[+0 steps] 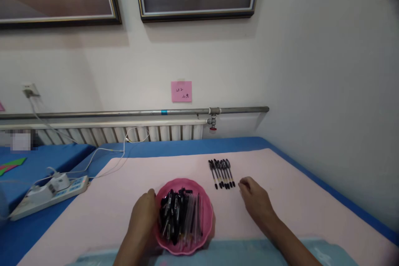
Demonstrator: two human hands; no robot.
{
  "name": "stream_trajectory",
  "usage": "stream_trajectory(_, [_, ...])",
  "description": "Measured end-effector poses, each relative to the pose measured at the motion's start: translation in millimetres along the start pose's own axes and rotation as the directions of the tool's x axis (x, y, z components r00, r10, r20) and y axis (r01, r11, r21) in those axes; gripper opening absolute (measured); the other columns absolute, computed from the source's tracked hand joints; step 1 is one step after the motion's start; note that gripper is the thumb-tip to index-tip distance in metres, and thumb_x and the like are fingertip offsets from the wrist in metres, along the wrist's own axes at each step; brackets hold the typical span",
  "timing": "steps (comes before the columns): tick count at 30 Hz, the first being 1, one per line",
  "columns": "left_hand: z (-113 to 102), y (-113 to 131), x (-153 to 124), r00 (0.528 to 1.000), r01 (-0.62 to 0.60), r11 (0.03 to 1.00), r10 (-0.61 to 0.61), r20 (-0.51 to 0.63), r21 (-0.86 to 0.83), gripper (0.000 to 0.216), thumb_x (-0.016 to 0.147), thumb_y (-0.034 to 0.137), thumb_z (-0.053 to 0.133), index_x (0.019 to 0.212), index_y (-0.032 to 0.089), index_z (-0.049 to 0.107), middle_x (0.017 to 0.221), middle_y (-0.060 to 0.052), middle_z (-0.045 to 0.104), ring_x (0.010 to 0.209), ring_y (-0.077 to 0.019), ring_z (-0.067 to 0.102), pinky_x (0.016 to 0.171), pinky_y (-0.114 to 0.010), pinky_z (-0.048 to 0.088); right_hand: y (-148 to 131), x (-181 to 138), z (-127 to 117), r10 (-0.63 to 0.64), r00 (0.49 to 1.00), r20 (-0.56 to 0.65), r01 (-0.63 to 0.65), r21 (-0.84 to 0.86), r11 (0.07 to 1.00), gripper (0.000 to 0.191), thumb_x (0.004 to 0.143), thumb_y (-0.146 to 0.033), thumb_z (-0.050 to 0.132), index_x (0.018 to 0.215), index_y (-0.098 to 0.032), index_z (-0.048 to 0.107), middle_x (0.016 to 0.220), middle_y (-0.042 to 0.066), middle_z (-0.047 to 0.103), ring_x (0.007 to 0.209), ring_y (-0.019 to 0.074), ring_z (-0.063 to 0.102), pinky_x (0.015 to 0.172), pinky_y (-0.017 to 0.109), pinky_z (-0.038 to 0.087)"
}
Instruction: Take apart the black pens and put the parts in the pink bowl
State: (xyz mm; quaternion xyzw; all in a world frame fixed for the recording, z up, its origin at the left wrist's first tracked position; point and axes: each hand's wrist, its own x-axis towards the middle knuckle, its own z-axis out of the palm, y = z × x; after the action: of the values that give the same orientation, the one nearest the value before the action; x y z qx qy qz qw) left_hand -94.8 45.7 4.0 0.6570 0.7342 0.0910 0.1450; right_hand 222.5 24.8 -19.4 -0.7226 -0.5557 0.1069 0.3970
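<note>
A scalloped pink bowl [209, 216] stands low in the middle of the head view, tipped slightly toward me. Black pen parts [174, 212] fill its left side, and clear thin tubes [193, 220] lie along its right. My left hand [144, 211] grips the bowl's left rim, its fingers closed on the edge. Several capped black pens [222, 173] lie side by side in a row behind and right of the bowl. Just right of that row my right hand [255, 197] rests on the cloth, fingers curled in, with nothing seen sticking out of them.
A pale pink cloth [149, 170] covers the blue table [187, 145]. At the left lies a white power strip [50, 199] with plugs and white cables. Blue plastic sheeting [240, 253] runs along the near edge. A radiator [174, 133] and pipe line the wall behind.
</note>
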Motion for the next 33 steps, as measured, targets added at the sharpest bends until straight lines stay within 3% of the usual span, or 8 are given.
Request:
stream_trajectory(13, [12.4, 18.6, -3.6, 0.994, -0.027, 0.996, 0.036, 0.104, -0.088, 0.024, 0.083, 0.021, 0.036, 0.085, 0.014, 0.058, 0.087, -0.016, 0.07, 0.081, -0.0258, 0.065, 0.067, -0.031, 0.04, 4.1, 67.7, 17.7, 0.123, 0.975, 0.184, -0.084, -0.208, 0.974, 0.014, 0.069, -0.008, 0.049, 0.077, -0.016, 0.057, 0.073, 0.007, 0.059, 0.072, 0.0213, 0.055, 0.062, 0.028, 0.033])
stream_trajectory(17, [8.7, 19.1, -7.9, 0.994, -0.014, 0.97, -0.014, -0.112, -0.243, 0.028, 0.084, 0.028, 0.038, 0.1, 0.016, 0.057, 0.094, -0.013, 0.068, 0.086, -0.0255, 0.062, 0.075, -0.034, 0.041, 1.4, 75.3, -1.6, 0.21, 0.951, 0.227, -0.172, -0.173, 0.97, 0.016, 0.07, -0.012, 0.049, 0.08, -0.012, 0.061, 0.073, 0.01, 0.059, 0.072, 0.0221, 0.055, 0.062, 0.029, 0.033])
stream_trajectory(19, [4.7, 24.0, -13.0, 0.972, -0.067, 0.886, -0.046, -0.231, -0.46, 0.028, 0.083, 0.035, 0.042, 0.101, 0.019, 0.057, 0.1, -0.01, 0.066, 0.088, -0.0235, 0.061, 0.077, -0.033, 0.042, -9.2, 72.4, -12.6, 0.217, 0.937, 0.273, -0.201, -0.084, 0.976, 0.026, 0.075, -0.017, 0.045, 0.094, -0.012, 0.061, 0.075, 0.008, 0.059, 0.068, 0.0186, 0.054, 0.06, 0.028, 0.035])
stream_trajectory(21, [2.2, 33.5, -19.8, 0.988, -0.076, 0.679, -0.048, -0.148, -0.73, 0.032, 0.081, 0.046, 0.048, 0.099, 0.021, 0.058, 0.088, -0.005, 0.066, 0.078, -0.0204, 0.06, 0.067, -0.028, 0.044, -28.5, 59.9, -18.2, 0.178, 0.911, 0.372, -0.204, 0.032, 0.978, 0.033, 0.078, -0.024, 0.041, 0.105, -0.014, 0.059, 0.069, 0.002, 0.056, 0.057, 0.014, 0.049, 0.054, 0.025, 0.034])
stream_trajectory(23, [3.1, 45.7, -26.9, 0.997, 0.07, 0.38, 0.011, 0.081, -0.922, 0.045, 0.074, 0.057, 0.055, 0.101, 0.021, 0.056, 0.067, 0.001, 0.059, 0.055, -0.014, 0.052, 0.047, -0.022, 0.036, -53.4, 37.8, -16.6, 0.11, 0.852, 0.511, -0.218, 0.156, 0.963, 0.033, 0.075, -0.027, 0.043, 0.101, -0.017, 0.061, 0.061, -0.003, 0.051, 0.047, 0.0104, 0.041, 0.048, 0.023, 0.032])
stream_trajectory(26, [9.0, 61.5, -35.2, 0.943, 0.266, 0.063, 0.19, 0.273, -0.962, 0.049, 0.066, 0.064, 0.062, 0.087, 0.021, 0.053, 0.055, 0.008, 0.044, 0.037, -0.0034, 0.026, 0.036, -0.017, 0.016, -88.2, -1.6, -6.4, -0.17, 0.589, 0.79, -0.309, 0.414, 0.856, 0.029, 0.063, -0.017, 0.047, 0.085, -0.016, 0.065, 0.066, -0.002, 0.054, 0.051, 0.0084, 0.043, 0.049, 0.021, 0.032])
stream_trajectory(29, [14.1, 68.0, -39.3, 0.908, 0.34, 0.014, 0.255, 0.332, -0.94, 0.049, 0.062, 0.062, 0.068, 0.072, 0.021, 0.044, 0.049, 0.012, 0.032, 0.035, -0.0012, 0.016, 0.035, -0.017, 0.007, -106.2, -27.7, 2.1, -0.155, 0.458, 0.875, -0.284, 0.309, 0.908, 0.018, 0.056, -0.012, 0.047, 0.067, -0.016, 0.06, 0.058, -0.004, 0.051, 0.051, 0.0085, 0.043, 0.047, 0.019, 0.029])
stream_trajectory(33, [15.6, 67.8, -40.5, 0.906, 0.332, 0.028, 0.268, 0.327, -0.943, 0.049, 0.061, 0.061, 0.068, 0.073, 0.022, 0.041, 0.047, 0.013, 0.031, 0.036, -0.0017, 0.019, 0.036, -0.016, 0.009, -111.2, -35.9, 3.5, -0.14, 0.43, 0.892, -0.245, 0.265, 0.933, 0.012, 0.055, -0.009, 0.044, 0.059, -0.016, 0.052, 0.054, -0.004, 0.048, 0.052, 0.0089, 0.043, 0.047, 0.019, 0.028])
